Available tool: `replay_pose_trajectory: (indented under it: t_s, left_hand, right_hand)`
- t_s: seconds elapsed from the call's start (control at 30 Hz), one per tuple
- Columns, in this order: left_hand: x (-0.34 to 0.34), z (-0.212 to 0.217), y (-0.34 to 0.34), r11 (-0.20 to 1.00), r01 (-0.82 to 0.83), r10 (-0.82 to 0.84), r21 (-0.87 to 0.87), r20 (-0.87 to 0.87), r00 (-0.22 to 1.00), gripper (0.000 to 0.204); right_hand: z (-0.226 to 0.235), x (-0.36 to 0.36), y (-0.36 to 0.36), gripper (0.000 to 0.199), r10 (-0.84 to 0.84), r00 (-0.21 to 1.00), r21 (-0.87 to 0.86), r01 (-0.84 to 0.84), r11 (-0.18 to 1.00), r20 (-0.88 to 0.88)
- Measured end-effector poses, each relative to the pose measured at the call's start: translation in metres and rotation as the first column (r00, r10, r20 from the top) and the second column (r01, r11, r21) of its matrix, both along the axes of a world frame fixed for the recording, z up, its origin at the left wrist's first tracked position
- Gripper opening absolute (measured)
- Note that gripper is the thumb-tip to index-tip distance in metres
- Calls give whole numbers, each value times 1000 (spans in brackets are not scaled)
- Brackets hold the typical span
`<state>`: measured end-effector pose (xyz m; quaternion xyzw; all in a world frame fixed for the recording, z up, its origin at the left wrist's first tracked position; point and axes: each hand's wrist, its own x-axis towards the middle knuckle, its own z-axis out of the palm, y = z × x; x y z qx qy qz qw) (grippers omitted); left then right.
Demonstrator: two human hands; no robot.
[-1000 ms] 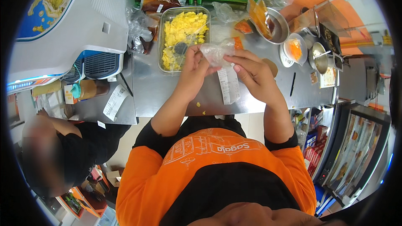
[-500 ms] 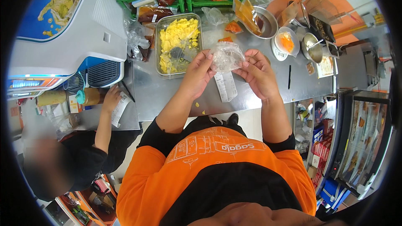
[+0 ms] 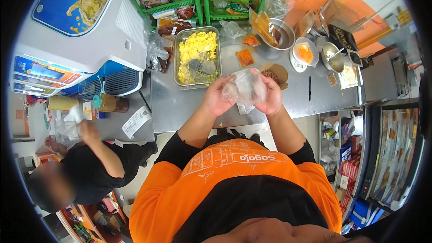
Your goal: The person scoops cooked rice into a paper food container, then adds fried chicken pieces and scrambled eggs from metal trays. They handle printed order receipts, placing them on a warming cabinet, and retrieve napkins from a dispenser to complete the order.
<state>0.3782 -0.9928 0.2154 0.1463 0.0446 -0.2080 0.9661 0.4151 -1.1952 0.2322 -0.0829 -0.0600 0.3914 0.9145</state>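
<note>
Both my hands hold a clear, crinkled plastic bag (image 3: 245,86) above the steel counter. My left hand (image 3: 218,99) is closed on its left side, and my right hand (image 3: 271,99) grips its right side. Just beyond my right hand lies an open brown cardboard food box (image 3: 281,73) with reddish-brown food in it, partly covered by my fingers. A white paper slip (image 3: 244,109) shows between my wrists on the counter. Left of my hands stands a glass tray (image 3: 178,82) of yellow scrambled egg with a dark scoop in it.
Small orange packets (image 3: 245,57), a metal bowl (image 3: 285,33) and a white scale (image 3: 298,65) bearing a plastic bowl stand farther back. Green racks (image 3: 204,9) rise behind. A black pen (image 3: 309,88) lies to the right. At left, a co-worker (image 3: 96,162) stands near a drink dispenser (image 3: 101,49).
The bag has turned and spread between my hands. The cardboard box and an orange packet now show behind them. The co-worker's hand has left the paper slip and moved left.
</note>
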Motion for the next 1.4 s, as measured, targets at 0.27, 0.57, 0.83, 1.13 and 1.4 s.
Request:
replay_pose_trajectory:
  t_s: [0.27,0.57,0.83,1.13,1.4]
  left_hand:
    - [-4,-14,5,983,181,-181,-21,23,983,32]
    - [-18,-15,-21,938,92,-164,336,193,967,36]
    - [-26,-62,-30,862,204,-268,464,76,960,28]
    - [-32,-51,-34,761,255,-281,596,-51,958,33]
    - [-55,-34,-45,598,-198,217,777,80,973,27]
  right_hand:
    - [-16,-10,-8,39,152,921,-227,-72,971,359]
    - [5,-12,-1,108,225,819,-218,-125,968,528]
    - [15,-8,19,108,125,957,-85,-106,991,263]
    - [-1,-10,41,106,-100,966,-372,186,909,239]
    - [26,-7,36,100,39,983,-94,-23,995,182]
